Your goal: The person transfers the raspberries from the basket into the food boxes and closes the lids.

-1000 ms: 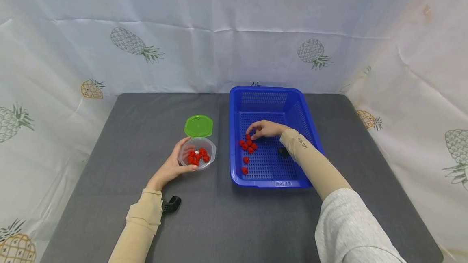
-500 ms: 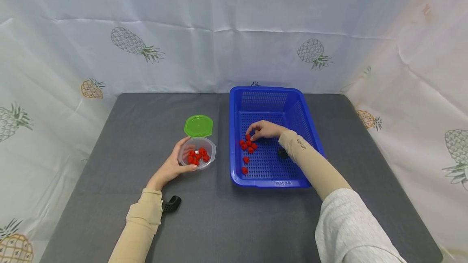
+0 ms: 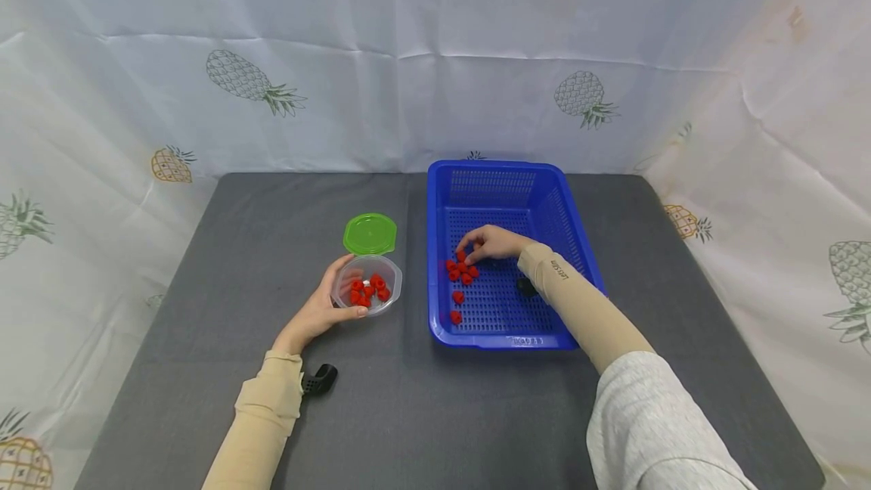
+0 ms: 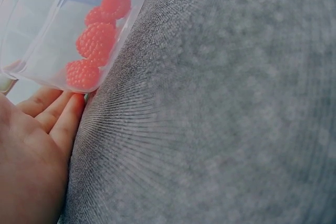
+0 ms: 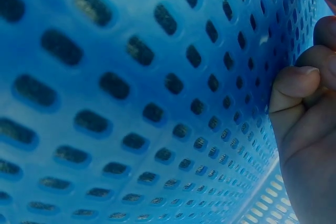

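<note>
My left hand [image 3: 314, 316] spans a clear plastic tub [image 3: 395, 272], thumb on the near side and fingers round the far left side. Several red raspberries [image 4: 95, 42] lie in the tub. Inside the blue basket [image 3: 441, 337], my right hand [image 3: 497, 241] pinches a raspberry [image 3: 461, 256] between thumb and forefinger. In the right wrist view that hand [image 5: 310, 129] has its other fingers curled close to the perforated basket floor, with only a bit of red showing at the top corner. More raspberries [image 3: 466, 278] lie clustered just below the fingertips, and two sit nearer the front.
A green lid [image 3: 370, 234] lies on the grey table [image 3: 435, 414] behind the tub. Black wrist-camera pieces [image 3: 320, 379] stick out at both wrists. White pineapple-print cloth [image 3: 408, 112] hangs behind the table and along both sides.
Hardly anything differs. My right hand stays at the same raspberry in the basket, its wrist shifting very slightly left. The left hand and tub keep their place.
</note>
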Motion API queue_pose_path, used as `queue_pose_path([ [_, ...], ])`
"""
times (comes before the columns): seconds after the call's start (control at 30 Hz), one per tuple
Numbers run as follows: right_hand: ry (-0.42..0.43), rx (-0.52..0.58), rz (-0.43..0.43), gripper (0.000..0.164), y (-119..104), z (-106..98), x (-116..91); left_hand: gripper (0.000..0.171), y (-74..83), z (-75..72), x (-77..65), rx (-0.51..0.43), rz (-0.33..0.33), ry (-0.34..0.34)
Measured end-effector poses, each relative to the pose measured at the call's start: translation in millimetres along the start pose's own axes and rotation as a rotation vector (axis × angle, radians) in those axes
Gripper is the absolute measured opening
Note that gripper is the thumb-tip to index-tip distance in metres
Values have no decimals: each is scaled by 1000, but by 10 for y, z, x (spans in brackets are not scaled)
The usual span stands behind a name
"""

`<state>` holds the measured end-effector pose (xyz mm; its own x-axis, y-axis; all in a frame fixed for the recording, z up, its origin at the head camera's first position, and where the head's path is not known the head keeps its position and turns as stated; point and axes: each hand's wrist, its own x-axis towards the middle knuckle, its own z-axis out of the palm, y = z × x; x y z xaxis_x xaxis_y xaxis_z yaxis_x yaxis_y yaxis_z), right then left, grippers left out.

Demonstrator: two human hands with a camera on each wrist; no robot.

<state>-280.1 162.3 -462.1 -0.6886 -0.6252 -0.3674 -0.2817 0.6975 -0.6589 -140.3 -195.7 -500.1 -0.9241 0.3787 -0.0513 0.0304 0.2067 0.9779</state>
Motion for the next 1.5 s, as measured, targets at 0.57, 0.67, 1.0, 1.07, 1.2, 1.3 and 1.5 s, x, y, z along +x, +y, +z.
queue_pose_path([
  [0.57, 37, 20, 39, 26, 16, -4, -14, 90, 16, -11, 19, 10, 14, 1],
  [0.67, 56, 36, 33, 26, 5, -7, -18, 90, 21, -8, 20, 17, 10, 2],
  [1.0, 71, 58, 8, 30, -43, -46, -69, 91, 1, -13, 15, 17, 6, 7],
  [1.07, 73, 82, 7, 29, -52, -60, -80, 91, 4, -15, 16, 14, 11, 7],
  [1.2, 83, 116, 1, 26, -84, -87, -110, 91, 10, -18, 16, 8, 25, 5],
  [1.3, 105, 134, -13, 26, -139, -114, -146, 91, 13, -17, 13, 1, 28, 1],
  [1.5, 160, 185, -39, 28, -256, -170, -180, 91, 13, -9, 3, -1, 19, -1],
])
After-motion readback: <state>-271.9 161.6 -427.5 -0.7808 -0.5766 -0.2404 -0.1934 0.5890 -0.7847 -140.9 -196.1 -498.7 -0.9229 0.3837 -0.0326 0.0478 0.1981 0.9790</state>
